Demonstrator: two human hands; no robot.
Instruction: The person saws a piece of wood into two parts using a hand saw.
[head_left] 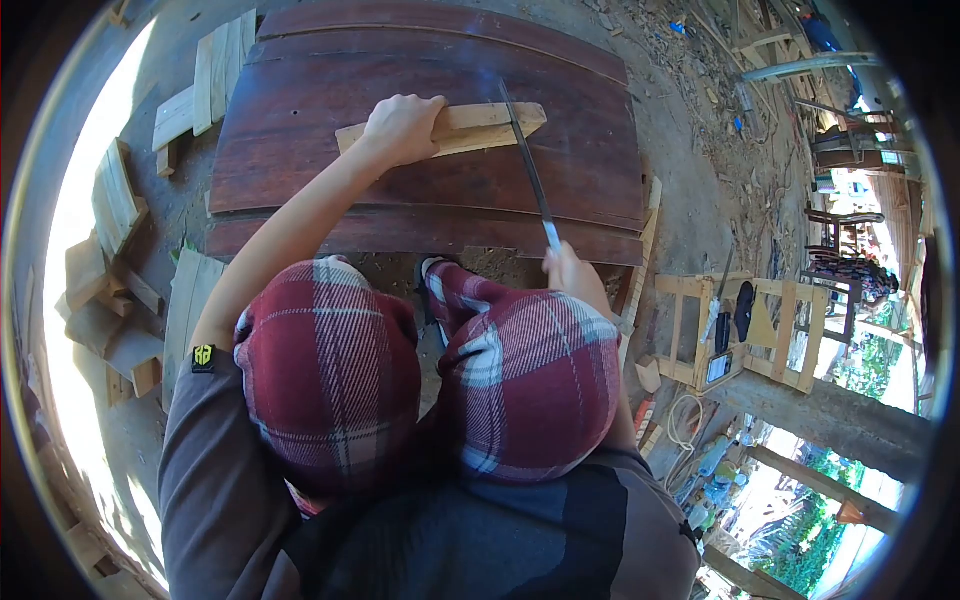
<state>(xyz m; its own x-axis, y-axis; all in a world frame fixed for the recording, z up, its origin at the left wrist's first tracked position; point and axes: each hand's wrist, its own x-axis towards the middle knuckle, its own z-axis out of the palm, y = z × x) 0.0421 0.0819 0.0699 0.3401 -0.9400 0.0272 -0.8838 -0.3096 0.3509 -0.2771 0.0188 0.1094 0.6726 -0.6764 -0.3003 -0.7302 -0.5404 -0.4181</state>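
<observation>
A pale wooden block lies lengthwise on the dark reddish-brown wooden table. My left hand is wrapped over its left part, thumb on the near face. In my right hand, at the table's near edge, is a long, narrow metal blade, gripped by its near end. The blade is dark along most of its length and shiny close to my fingers. It slants away from me and crosses the block near its right end, the tip reaching past the far side. My right fingers hide the handle.
Cut wood pieces are heaped on the floor at left, with boards behind them. A wooden frame holding tools stands at right, near a coiled cord. My knees in plaid cloth are close to the table.
</observation>
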